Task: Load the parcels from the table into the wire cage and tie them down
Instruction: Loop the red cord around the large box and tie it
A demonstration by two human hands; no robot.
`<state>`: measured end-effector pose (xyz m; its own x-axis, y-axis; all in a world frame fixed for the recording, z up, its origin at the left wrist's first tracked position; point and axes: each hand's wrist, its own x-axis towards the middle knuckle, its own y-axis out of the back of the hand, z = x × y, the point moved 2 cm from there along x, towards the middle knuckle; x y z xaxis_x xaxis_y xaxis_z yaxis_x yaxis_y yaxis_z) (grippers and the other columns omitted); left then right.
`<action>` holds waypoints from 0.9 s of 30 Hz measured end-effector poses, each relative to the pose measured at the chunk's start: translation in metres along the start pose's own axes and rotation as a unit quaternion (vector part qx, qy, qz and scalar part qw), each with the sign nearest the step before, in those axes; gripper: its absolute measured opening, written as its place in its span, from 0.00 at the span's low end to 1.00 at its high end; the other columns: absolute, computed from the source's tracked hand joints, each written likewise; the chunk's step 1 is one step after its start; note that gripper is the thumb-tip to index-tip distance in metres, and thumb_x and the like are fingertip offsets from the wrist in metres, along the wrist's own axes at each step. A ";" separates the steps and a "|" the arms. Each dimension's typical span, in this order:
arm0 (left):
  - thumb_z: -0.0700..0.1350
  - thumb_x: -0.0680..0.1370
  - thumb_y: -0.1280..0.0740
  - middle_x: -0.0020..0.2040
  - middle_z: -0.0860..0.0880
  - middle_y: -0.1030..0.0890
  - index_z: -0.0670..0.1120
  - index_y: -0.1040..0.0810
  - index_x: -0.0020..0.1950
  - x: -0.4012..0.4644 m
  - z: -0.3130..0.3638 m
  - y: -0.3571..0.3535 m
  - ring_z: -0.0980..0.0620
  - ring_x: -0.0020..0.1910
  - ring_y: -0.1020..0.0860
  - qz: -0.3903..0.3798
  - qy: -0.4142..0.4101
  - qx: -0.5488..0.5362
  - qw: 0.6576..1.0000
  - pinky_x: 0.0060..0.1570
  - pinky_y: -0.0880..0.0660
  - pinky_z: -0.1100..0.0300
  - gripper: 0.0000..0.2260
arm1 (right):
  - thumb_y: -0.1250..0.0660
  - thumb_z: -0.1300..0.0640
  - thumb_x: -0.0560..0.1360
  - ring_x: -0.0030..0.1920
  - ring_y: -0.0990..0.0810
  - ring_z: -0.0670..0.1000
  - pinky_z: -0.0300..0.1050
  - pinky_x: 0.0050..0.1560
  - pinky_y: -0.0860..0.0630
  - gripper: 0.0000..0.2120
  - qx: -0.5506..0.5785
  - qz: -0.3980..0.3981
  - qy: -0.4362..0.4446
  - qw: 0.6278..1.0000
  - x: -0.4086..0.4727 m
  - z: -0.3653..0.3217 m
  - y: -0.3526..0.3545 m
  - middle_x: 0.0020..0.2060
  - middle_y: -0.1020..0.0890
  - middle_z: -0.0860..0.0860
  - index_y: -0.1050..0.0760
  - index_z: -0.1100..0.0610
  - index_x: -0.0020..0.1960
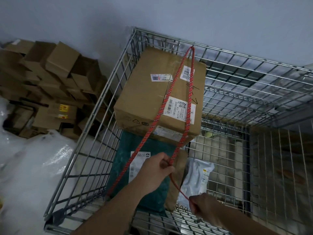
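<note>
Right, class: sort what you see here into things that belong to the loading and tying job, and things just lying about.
Job:
wire cage
big box
teal parcel
white pouch
red rope
left hand and right hand, both gripping the rope

Lying about:
stacked cartons
bubble wrap

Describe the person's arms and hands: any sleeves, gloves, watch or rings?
Both forearms are bare as far as the picture shows, with no sleeves in view. The left hand and right hand wear no gloves. No watch, wristband or ring is visible on either; the right hand is somewhat blurred.
</note>
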<state>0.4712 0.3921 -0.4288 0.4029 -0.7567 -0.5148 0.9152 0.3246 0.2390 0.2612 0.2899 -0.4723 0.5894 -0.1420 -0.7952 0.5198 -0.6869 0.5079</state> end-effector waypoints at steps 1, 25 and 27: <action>0.45 0.76 0.26 0.38 0.58 0.17 0.56 0.23 0.43 0.002 0.000 -0.001 0.61 0.39 0.19 0.012 -0.008 0.017 1.000 0.47 0.20 0.58 0.08 | 0.37 0.62 0.77 0.28 0.23 0.39 0.26 0.32 0.33 0.07 0.026 -0.007 -0.005 1.000 0.003 0.001 -0.004 0.43 0.15 0.59 0.22 0.52 0.45; 0.45 0.77 0.26 0.60 0.50 0.17 0.49 0.23 0.68 0.002 -0.023 -0.050 0.52 0.55 0.18 -0.167 0.079 0.139 0.973 0.57 0.21 0.58 0.20 | 0.36 0.63 0.79 0.45 0.21 0.51 0.39 0.48 0.26 0.10 0.148 -0.026 -0.046 0.988 0.009 -0.022 -0.024 0.49 0.16 0.56 0.18 0.61 0.56; 0.46 0.76 0.26 0.59 0.49 0.17 0.48 0.23 0.67 0.005 -0.025 -0.051 0.50 0.55 0.18 -0.168 0.077 0.151 0.971 0.59 0.20 0.54 0.19 | 0.36 0.64 0.78 0.46 0.17 0.53 0.43 0.50 0.24 0.10 0.144 -0.001 -0.038 0.989 0.012 -0.020 -0.025 0.47 0.14 0.57 0.16 0.61 0.52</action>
<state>0.4272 0.3861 -0.4636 0.1014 -0.6899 -0.7168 0.9589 -0.1242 0.2552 0.2678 0.3200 -0.4883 0.5349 -0.1852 -0.8244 0.3179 -0.8599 0.3994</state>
